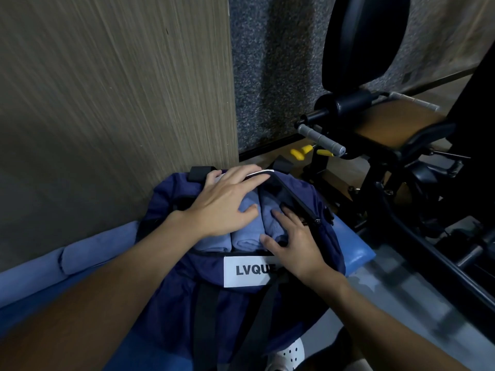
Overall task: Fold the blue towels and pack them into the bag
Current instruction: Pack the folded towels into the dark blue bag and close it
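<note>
From the head view, shows a wood-grain wall panel (107,103) rising behind the bag (174,303), a black gym machine (375,135) off to the bag's right, and a blue padded bench (359,253) beneath it. Finds the bag navy, its zip flap (292,199) laid back toward the right, its mouth open upward and a white label (249,270) on its near rim. Counts about three light-blue towels (241,241) rolled or folded tight and lying side by side inside the mouth, so judges most of the packing done. Catches the left hand (225,202) flat across the towels at the bag's middle, fingers straight and pressing down, gripping nothing, fingertips reaching the far rim. Catches the right hand (292,245) spread on the towel nearest the flap, pushing with relaxed fingers, grasping nothing, some fingertips hidden under the flap's edge. Notes what looks like one more towel roll (88,253) outside, on the bench just left of the bag, not yet packed. Judges the remainder as settling the rows, adding that roll if room allows, and closing the zip. Cannot tell whether further towels wait beyond the frame.
</note>
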Action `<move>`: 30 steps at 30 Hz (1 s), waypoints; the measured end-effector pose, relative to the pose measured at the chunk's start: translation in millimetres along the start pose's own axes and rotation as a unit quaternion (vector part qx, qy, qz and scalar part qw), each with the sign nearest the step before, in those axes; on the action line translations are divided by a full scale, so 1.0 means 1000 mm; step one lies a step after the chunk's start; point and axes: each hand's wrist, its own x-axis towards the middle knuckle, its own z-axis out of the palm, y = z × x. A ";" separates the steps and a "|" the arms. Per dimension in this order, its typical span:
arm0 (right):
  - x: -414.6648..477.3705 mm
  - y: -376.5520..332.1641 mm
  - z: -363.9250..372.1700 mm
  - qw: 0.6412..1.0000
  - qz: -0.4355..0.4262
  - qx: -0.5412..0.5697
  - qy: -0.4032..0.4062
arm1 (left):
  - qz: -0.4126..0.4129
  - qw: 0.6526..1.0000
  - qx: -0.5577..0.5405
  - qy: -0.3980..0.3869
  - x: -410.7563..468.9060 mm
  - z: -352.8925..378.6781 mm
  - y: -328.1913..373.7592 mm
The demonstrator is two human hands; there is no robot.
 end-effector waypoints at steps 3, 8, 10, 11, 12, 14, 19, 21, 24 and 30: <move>0.000 0.000 -0.003 1.000 0.007 0.003 -0.011 | -0.001 1.000 0.003 -0.008 -0.003 -0.002 0.001; -0.008 -0.009 -0.007 0.999 0.012 -0.022 -0.027 | -0.006 0.998 -0.060 -0.002 -0.019 -0.013 -0.006; -0.015 -0.015 -0.006 0.999 0.014 -0.032 -0.019 | -0.021 0.996 -0.084 0.009 -0.031 -0.022 -0.009; -0.020 -0.020 -0.006 0.999 0.015 -0.039 -0.010 | -0.027 0.995 -0.091 0.012 -0.038 -0.027 -0.011; -0.025 -0.025 -0.006 0.999 0.016 -0.050 0.000 | -0.034 0.995 -0.095 0.013 -0.045 -0.032 -0.012; -0.038 -0.039 -0.006 0.996 0.020 -0.087 0.023 | -0.047 0.994 -0.094 0.022 -0.062 -0.040 -0.016; -0.065 -0.092 0.012 0.989 -0.040 -0.137 0.042 | -0.085 0.991 -0.082 0.067 -0.113 -0.057 -0.034; -0.068 -0.120 0.032 0.991 -0.076 -0.107 0.039 | -0.115 0.988 -0.077 0.071 -0.139 -0.062 -0.048; -0.067 -0.151 0.058 0.992 -0.105 -0.061 0.032 | -0.149 0.984 -0.067 0.075 -0.168 -0.064 -0.069; -0.047 -0.195 0.119 0.986 -0.155 0.043 -0.040 | -0.252 0.964 -0.069 0.046 -0.217 -0.061 -0.131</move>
